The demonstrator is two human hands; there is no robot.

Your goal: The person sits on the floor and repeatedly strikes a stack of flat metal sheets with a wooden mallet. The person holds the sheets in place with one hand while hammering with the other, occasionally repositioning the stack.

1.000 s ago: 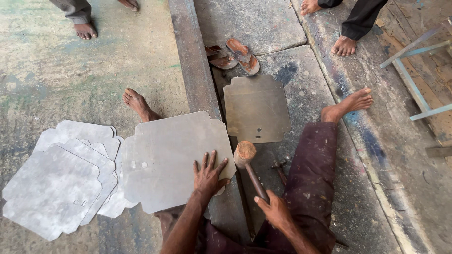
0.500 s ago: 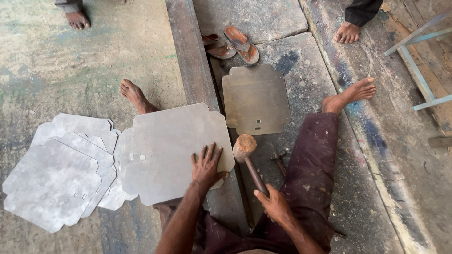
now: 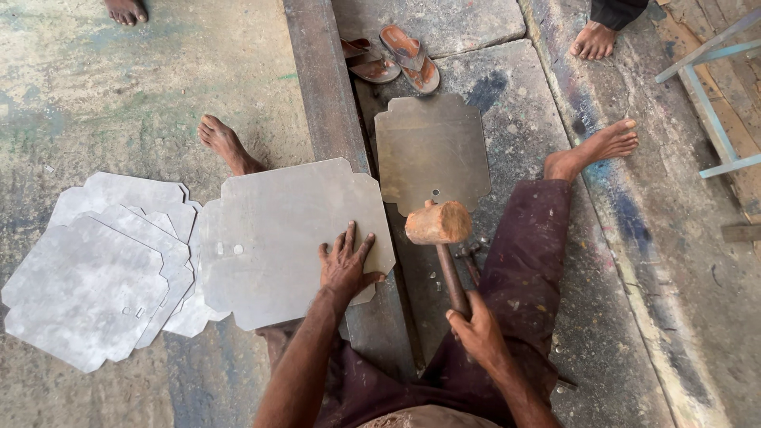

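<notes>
My left hand (image 3: pixel 346 265) lies flat, fingers spread, on the near right part of a grey metal sheet (image 3: pixel 277 230) with notched corners, which rests across a long iron beam (image 3: pixel 317 79). My right hand (image 3: pixel 476 333) grips the handle of a wooden mallet (image 3: pixel 438 223), whose head hangs just right of the sheet's edge. A darker cut sheet (image 3: pixel 432 150) lies on the floor beyond the mallet. My legs are spread to either side of the beam, bare feet out.
A pile of similar cut sheets (image 3: pixel 95 269) lies at the left. A pair of sandals (image 3: pixel 396 59) sits beside the beam at the top. Other people's bare feet (image 3: pixel 593 40) stand at the top edge. A blue metal frame (image 3: pixel 713 103) is at the right.
The mallet head has shifted slightly, staying near the sheet's right edge. My left hand stays pressed on the sheet. The standing people's feet have moved toward the top of the view.
</notes>
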